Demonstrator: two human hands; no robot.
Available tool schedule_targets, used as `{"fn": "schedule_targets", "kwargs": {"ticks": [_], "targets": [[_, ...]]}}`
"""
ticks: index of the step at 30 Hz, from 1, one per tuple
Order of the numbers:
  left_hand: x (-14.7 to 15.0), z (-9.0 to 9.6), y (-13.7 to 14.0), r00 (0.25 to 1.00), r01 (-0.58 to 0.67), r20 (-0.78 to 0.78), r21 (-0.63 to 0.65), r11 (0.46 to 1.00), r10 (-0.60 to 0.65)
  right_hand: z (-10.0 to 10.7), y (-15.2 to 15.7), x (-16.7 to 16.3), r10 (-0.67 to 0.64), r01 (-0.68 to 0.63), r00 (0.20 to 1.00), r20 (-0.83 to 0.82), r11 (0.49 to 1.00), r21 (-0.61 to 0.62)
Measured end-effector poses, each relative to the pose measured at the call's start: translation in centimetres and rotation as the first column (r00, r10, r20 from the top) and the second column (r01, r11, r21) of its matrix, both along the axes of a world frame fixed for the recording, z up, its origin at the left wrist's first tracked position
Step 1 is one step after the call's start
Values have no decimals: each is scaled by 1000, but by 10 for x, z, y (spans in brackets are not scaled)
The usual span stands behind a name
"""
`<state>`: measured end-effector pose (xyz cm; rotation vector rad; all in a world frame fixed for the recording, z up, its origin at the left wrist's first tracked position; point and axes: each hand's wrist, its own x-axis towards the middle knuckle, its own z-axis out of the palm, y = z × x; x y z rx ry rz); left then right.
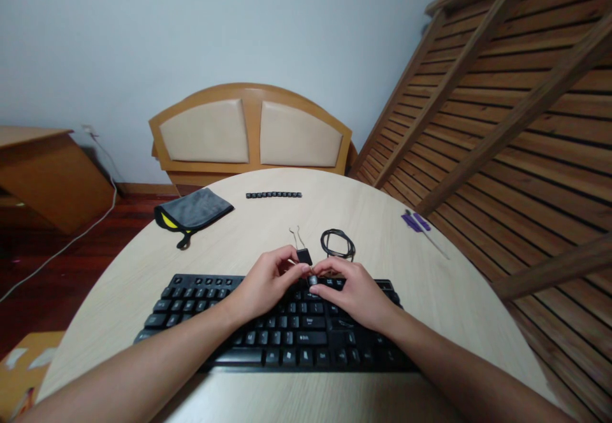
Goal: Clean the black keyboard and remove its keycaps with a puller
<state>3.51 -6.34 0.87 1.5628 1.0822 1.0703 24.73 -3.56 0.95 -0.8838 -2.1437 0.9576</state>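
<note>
Above the upper part of a black keyboard point(258, 354), my two hands meet. My left hand point(265, 281) is closed round a keycap puller point(304, 256), whose black grip and thin wire prongs point away from me. Between the thumb and fingers of my right hand point(357, 290) sits a small black keycap point(313, 279), close to the left thumb. The puller's near end is partly hidden by my fingers. Some spots along the keyboard's top row lack their caps. Further back, several black keycaps point(274, 195) lie in a straight line on the round table point(382, 219).
A grey cloth point(196, 211) with yellow lining lies folded at the back left. Behind the keyboard is a coiled black cable point(337, 243). A purple brush-like item point(415, 220) rests at the right edge. Wooden slats point(526, 155) lean beyond the table.
</note>
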Motion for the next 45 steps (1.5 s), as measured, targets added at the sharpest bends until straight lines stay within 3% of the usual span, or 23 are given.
{"fn": "schedule_targets", "kwargs": {"ticks": [11,14,22,28,34,39,42,45], "targets": [[3,5,-8,986,-23,-163,130,991,44,0,3,0,-33,18,997,-72,977,-210],[4,3,-9,987,-18,-157,122,992,37,0,4,0,-32,17,997,-67,977,-211],[5,0,-7,1000,2,-11,0,1000,-2,-2,0,2,14,-15,998,-53,1000,-22],[6,0,-5,1000,1,27,-29,1000,0,-1,-2,2,72,-94,993,91,958,272],[5,-4,0,997,-59,53,-49,997,61,1,-1,3,87,-91,996,28,979,184],[6,-5,1,990,-127,49,-63,990,130,4,9,5,-69,69,998,-2,997,17],[7,-4,1,990,-140,15,-63,988,141,8,32,6,-153,153,988,0,987,-42],[8,-5,1,991,-132,-33,-71,989,130,12,68,2,-217,224,967,131,974,-37]]}}
